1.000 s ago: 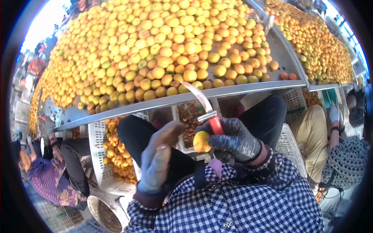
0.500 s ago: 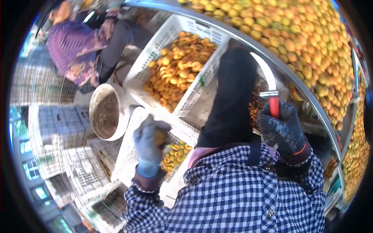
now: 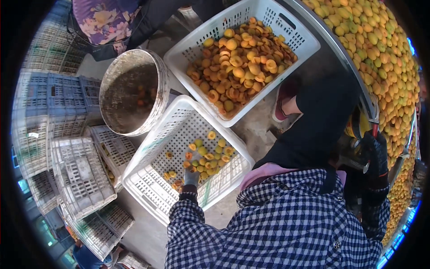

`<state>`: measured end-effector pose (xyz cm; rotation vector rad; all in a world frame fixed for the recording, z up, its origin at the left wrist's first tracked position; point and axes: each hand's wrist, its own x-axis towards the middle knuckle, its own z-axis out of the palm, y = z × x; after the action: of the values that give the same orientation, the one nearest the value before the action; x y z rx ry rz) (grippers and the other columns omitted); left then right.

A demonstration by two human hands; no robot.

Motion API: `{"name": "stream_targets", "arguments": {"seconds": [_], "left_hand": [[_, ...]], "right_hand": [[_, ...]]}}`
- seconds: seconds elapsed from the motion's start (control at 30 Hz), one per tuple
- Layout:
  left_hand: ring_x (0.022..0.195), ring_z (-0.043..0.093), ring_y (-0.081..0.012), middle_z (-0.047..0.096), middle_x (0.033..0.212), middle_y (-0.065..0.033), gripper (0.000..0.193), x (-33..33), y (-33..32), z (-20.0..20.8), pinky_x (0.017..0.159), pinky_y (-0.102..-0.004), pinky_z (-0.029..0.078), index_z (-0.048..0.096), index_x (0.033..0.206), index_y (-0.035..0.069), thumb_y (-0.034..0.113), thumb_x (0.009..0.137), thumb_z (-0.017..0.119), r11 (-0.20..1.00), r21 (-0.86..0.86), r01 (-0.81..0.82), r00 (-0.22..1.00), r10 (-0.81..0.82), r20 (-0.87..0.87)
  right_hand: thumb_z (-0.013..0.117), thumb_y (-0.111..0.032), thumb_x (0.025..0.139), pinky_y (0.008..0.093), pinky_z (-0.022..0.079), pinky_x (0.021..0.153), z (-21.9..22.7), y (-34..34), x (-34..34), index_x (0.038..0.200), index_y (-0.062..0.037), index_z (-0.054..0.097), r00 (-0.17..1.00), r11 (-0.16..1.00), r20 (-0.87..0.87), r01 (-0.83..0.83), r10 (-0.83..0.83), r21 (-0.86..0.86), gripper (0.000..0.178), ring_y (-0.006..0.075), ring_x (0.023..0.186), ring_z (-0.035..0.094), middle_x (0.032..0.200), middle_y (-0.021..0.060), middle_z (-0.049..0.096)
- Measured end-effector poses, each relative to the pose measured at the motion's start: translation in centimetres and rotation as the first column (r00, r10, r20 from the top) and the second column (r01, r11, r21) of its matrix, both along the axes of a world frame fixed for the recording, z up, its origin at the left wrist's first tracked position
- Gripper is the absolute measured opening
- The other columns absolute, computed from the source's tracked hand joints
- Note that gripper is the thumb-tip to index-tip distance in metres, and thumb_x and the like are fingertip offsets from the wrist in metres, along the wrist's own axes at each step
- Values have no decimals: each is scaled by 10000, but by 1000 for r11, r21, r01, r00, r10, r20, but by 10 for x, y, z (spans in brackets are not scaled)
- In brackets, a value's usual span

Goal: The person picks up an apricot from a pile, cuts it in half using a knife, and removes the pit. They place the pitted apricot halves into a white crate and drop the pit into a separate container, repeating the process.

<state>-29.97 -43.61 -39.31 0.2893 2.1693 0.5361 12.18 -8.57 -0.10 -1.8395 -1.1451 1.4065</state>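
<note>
left hand point(image 3: 191, 176) over near-empty white crate point(image 3: 148, 197), fingers spread, dropping apricot halves point(image 3: 210, 154). right hand point(image 3: 375, 154) clamped on red-handled knife point(image 3: 374, 130). next likely: fetch whole fruit from counter point(image 3: 380, 58).

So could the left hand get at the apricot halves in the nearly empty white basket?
Probably yes: the gloved left hand already hangs over the white plastic basket, right at the orange apricot halves, with nothing covering them.
</note>
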Motion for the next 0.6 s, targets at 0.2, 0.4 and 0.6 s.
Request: {"name": "stream_targets", "arguments": {"seconds": [0.2,0.4,0.6], "left_hand": [[1043,533,-242,526,1167,-184,561,-3,54,-12,837,-289,431,409,1273,34,190,789,648,993,-24,-118,987,115,-108],[973,571,-256,593,1095,-164,417,-44,29,-55,837,-320,428,572,1131,58,176,743,665,995,-69,-67,986,77,147],[934,604,-263,632,1017,-157,320,-22,57,-45,811,-326,460,625,1041,55,208,759,623,999,-22,45,999,-44,20]], "right_hand": [[608,-218,805,218,367,373,-1,13,19,851,-54,552,984,1000,176,15,-13,-11,180,81,421,468,584,-6,523],[608,-223,804,220,364,369,-5,21,37,848,-53,550,951,999,308,6,8,-43,184,82,415,465,579,-6,518],[607,-227,804,221,361,364,-16,40,45,846,-53,548,916,997,398,-32,55,-65,188,83,410,462,575,-5,514]]}}
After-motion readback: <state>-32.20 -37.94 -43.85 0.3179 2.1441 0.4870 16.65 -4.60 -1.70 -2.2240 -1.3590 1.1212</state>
